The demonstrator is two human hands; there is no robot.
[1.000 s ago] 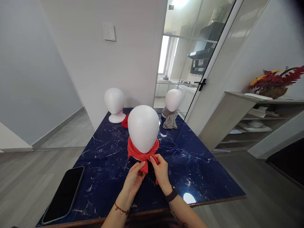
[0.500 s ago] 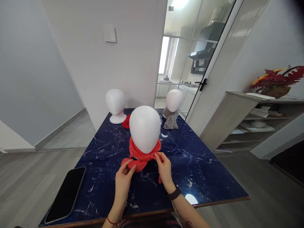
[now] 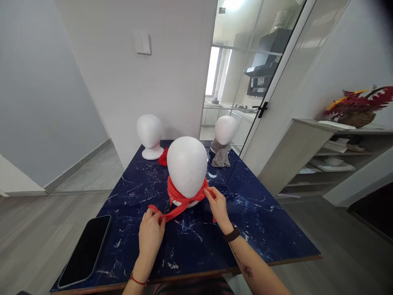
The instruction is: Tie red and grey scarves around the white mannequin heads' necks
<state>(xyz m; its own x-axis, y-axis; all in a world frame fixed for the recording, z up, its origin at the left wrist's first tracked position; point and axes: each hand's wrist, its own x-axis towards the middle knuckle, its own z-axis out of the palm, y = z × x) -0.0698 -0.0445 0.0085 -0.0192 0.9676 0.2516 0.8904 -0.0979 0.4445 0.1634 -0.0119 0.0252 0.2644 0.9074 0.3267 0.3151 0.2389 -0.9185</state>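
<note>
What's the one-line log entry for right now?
left hand: holding red scarf end | right hand: pinching red scarf near neck | front head form: upright, scarf around neck | phone: lying on table

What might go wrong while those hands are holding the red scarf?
The left hand and right hand hold the red scarf out to opposite sides, so an uneven tug might turn or tip the front white head. The scarf could also slip from either hand, perhaps letting the wrap loosen.

A pale wall (image 3: 178,73) adjoins a glass door (image 3: 238,76) (black-handled).
</note>
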